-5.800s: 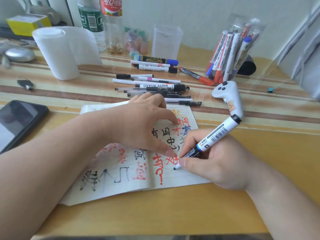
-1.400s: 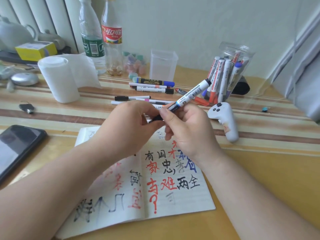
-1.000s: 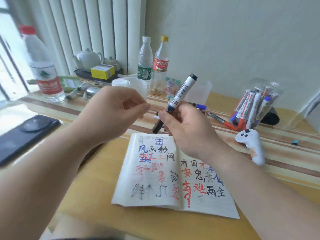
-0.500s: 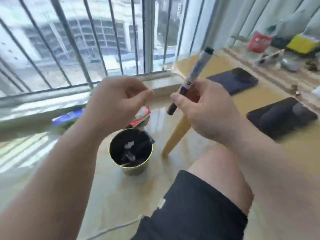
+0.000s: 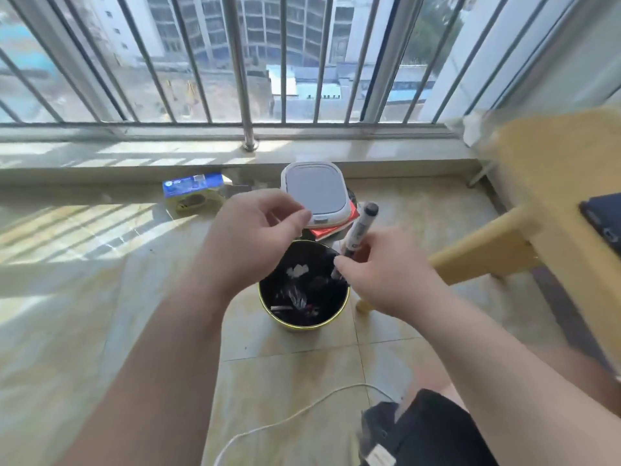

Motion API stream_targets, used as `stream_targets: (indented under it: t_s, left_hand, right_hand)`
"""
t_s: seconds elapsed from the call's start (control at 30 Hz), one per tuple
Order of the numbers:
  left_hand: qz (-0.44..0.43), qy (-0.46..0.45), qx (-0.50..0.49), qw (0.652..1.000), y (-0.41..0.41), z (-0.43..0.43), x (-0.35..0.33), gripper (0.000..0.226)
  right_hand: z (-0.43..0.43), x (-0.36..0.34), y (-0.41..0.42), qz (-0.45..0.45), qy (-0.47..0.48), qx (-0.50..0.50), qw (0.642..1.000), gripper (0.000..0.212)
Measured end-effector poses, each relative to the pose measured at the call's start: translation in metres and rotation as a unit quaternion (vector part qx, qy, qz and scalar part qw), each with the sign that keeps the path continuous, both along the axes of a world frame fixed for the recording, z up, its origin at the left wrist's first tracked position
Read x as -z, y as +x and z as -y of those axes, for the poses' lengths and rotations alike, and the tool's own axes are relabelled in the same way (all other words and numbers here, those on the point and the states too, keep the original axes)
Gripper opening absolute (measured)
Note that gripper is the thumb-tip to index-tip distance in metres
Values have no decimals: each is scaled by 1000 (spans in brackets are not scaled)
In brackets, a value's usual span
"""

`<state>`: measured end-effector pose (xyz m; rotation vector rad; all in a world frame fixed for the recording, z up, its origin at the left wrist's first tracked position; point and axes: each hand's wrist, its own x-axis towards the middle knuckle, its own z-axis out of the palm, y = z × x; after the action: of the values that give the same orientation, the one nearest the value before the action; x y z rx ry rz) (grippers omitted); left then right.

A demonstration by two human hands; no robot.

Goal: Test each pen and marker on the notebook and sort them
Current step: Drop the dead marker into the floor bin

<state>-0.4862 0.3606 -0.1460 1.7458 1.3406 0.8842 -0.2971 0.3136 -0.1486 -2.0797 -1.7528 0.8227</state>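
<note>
Most of the view is tiled floor [image 5: 100, 331] below a barred window [image 5: 237, 62], with the wooden table [image 5: 554, 169] off at the right edge. On the floor, by the table leg, stands a round black bin [image 5: 302, 326] with a yellow rim and scraps inside. Just behind it lies a flat white device [image 5: 316, 193].

Both hands hover above the bin. The left hand [image 5: 252, 243] has loosely curled fingers, thumb near forefinger, and nothing shows in it. The right hand [image 5: 386, 277] pinches the marker [image 5: 359, 233] low on its barrel. The marker stands nearly upright with its dark end up, over the bin's right rim rather than its middle.

This looks like the discard step of the sorting. The main risk is a miss: let go from here, the marker could strike the rim, tip outward and roll across the smooth tile, perhaps under the table. Its upright tilt adds to that, since it may topple sideways as it falls. Shifting left over the opening first would help.
</note>
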Motion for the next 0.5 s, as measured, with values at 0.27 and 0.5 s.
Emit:
stream_targets:
  t_s: [0.27,0.5]
  left_hand:
    - [2,-22,13,1000,8,-9,18,11]
    - [5,-7,15,1000,11,-7,11,10]
  right_hand:
    - [-13,17,9,2,8,31,999,10]
    - [-4,-3,-1,-26,46,45,998,8]
